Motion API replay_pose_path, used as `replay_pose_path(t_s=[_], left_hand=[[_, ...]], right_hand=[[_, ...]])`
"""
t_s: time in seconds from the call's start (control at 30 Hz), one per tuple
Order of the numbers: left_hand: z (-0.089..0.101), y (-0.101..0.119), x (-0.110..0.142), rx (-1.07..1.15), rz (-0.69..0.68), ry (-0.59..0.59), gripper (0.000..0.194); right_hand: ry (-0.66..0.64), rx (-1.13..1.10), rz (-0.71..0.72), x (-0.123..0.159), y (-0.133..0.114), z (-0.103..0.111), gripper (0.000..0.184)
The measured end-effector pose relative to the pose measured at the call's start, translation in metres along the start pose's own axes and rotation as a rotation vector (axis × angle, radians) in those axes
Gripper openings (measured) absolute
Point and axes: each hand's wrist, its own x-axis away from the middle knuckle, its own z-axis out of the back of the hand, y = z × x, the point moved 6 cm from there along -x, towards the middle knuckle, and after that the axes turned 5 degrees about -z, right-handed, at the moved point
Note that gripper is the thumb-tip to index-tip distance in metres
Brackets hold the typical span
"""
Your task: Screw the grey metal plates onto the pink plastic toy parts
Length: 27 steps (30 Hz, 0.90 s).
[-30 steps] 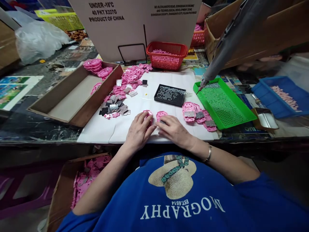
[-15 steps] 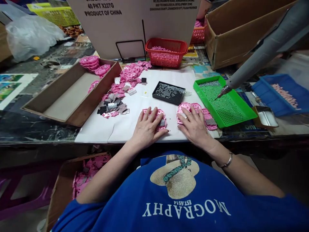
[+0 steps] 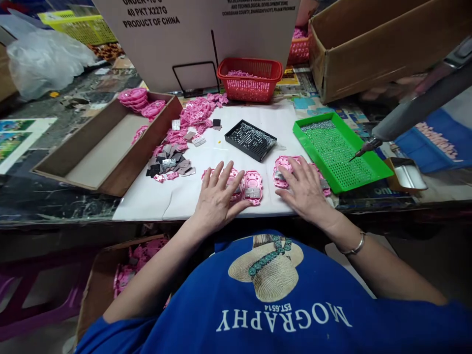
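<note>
I'm watching the grey electric screwdriver [image 3: 413,110] swinging further right off the green screw tray [image 3: 341,150]. My left hand [image 3: 217,196] is lying flat, fingers spread, on a pink plastic piece [image 3: 254,186] now shifted rightward; my right hand [image 3: 304,189], fingers spread, is pressing another pink piece [image 3: 280,169].
</note>
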Motion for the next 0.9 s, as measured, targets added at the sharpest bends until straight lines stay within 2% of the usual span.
replay_pose_path(t_s=[0.07,0.13,0.27,0.43,0.5,0.57,0.67,0.77,0.9], left_hand=[[-0.002,0.011,-0.006,0.006,-0.054,-0.025,0.077],[-0.006,0.018,-0.009,0.015,-0.08,-0.082,0.072],[-0.012,0.016,-0.006,0.002,-0.066,-0.149,0.056],[-0.01,0.008,0.003,-0.041,-0.021,-0.111,0.06],[-0.008,0.008,0.004,-0.037,-0.02,-0.095,0.064],[-0.006,0.011,0.001,-0.025,-0.034,-0.063,0.068],[-0.005,0.025,-0.009,-0.01,-0.106,-0.025,0.07],[-0.01,0.04,-0.021,-0.013,-0.188,-0.037,0.059],[-0.013,0.044,-0.027,-0.038,-0.158,-0.037,0.047]], right_hand=[[-0.054,0.017,-0.017,0.009,0.012,-0.003,0.061],[-0.113,-0.006,0.045,0.016,0.014,-0.006,0.055],[-0.166,-0.048,0.189,0.017,-0.002,-0.007,0.049],[-0.198,-0.066,0.267,0.01,-0.022,-0.005,0.055],[-0.138,-0.073,0.212,0.012,-0.015,0.002,0.058],[-0.064,-0.039,0.091,0.018,0.0,0.008,0.06],[-0.042,0.045,-0.056,0.03,0.019,0.008,0.065],[-0.067,0.069,-0.086,0.036,0.016,0.0,0.069],[-0.053,0.089,-0.054,0.029,-0.004,-0.002,0.069]])
